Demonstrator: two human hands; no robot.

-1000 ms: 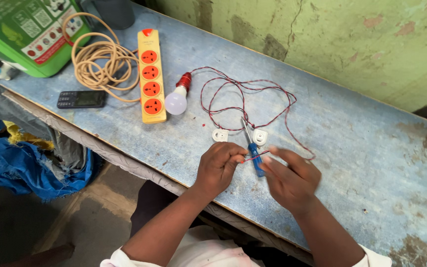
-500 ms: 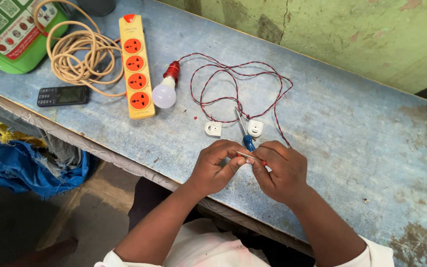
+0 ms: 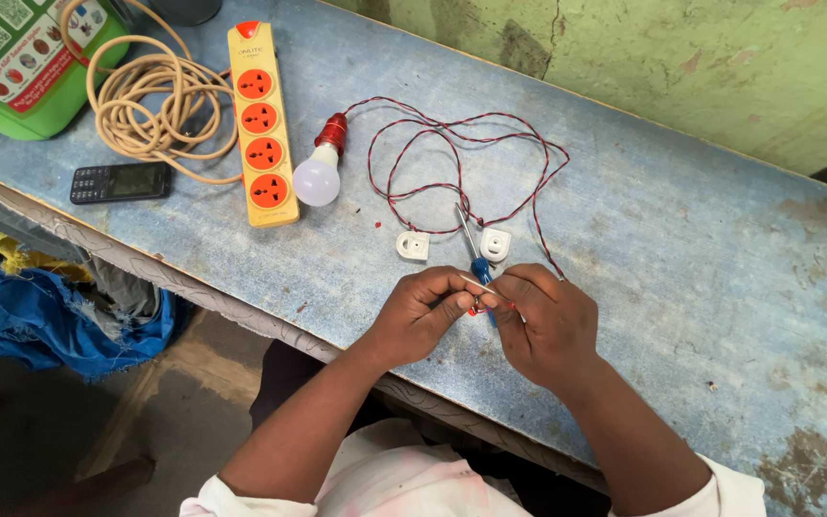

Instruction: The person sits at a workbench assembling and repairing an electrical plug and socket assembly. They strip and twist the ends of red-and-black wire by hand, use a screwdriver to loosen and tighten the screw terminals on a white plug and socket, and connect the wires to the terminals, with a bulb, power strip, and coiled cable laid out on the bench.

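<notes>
Wire end: the stripped end of the red and black twisted wire [image 3: 452, 153] sits between my two hands at the near edge of the worktop [image 3: 681, 239], pinched by both; the bare tip is too small to make out clearly

Left hand [image 3: 423, 311]: my fingers [image 3: 459, 299] are closed on the wire end, thumb and forefinger pressed together, wrist over the worktop's near edge

Right hand [image 3: 547, 321]: my fingers are curled in and clenched on the same wire end, knuckles up, touching my left fingertips

Screwdriver [image 3: 476, 257]: blue handle, thin metal shaft pointing far, lying on the worktop just beyond my fingertips; its handle end is partly hidden under my hands

Wire run: from my hands it loops far and left in several loose curls and ends in a red lamp holder [image 3: 333, 132]

Bulb [image 3: 317, 180]: white, fixed in the red holder, lying on its side just right of the power strip

Plug halves: two small white pieces, one [image 3: 413, 246] left of the screwdriver, one [image 3: 495, 244] right of it, both just beyond my hands

Power strip [image 3: 260, 124]: yellow with four orange sockets, lying lengthwise far to the left, its beige cable [image 3: 145, 96] coiled beside it

Phone [image 3: 120, 182]: small dark keypad handset, near the left edge, below the coil

Green box [image 3: 21, 57]: at the far left corner, cut off by the frame

Blue cloth [image 3: 59, 316]: bundled on the floor, down to the left
</notes>
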